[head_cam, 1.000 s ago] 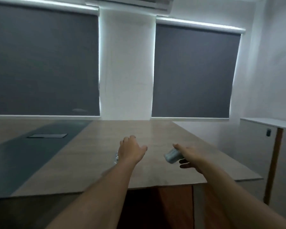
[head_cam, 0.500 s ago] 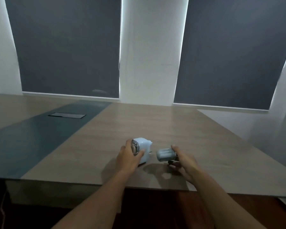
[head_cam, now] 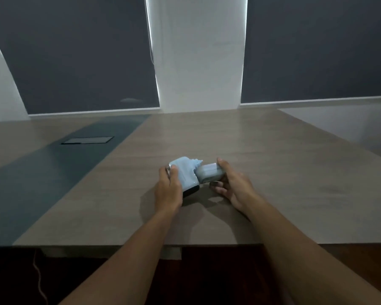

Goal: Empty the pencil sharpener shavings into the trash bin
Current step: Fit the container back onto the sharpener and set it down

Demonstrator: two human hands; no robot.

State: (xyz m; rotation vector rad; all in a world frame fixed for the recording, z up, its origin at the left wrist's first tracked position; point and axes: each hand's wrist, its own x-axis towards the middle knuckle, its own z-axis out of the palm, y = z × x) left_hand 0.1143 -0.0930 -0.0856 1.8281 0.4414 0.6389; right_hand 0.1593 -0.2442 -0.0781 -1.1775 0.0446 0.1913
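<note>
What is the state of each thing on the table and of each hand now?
Pencil sharpener: on the table, tilted, gripped by the left hand.
Shavings drawer: out of the body, its end at the sharpener, held by the right hand.
Window blinds: drawn down.
Table hatch: closed.

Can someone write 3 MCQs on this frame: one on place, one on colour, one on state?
1. Where does the sharpener stand?
A. on the table
B. on the floor
C. on a shelf

2. What colour is the sharpener's body?
A. red
B. light blue
C. black

3. What is the right hand doing?
A. resting flat on the table
B. hanging free
C. holding the tray

Answers:
1 A: it sits on the wooden table, gripped by the left hand.
2 B: the shell is pale blue over a dark base.
3 C: the fingers close around the grey tray, which meets the sharpener's side.
</note>
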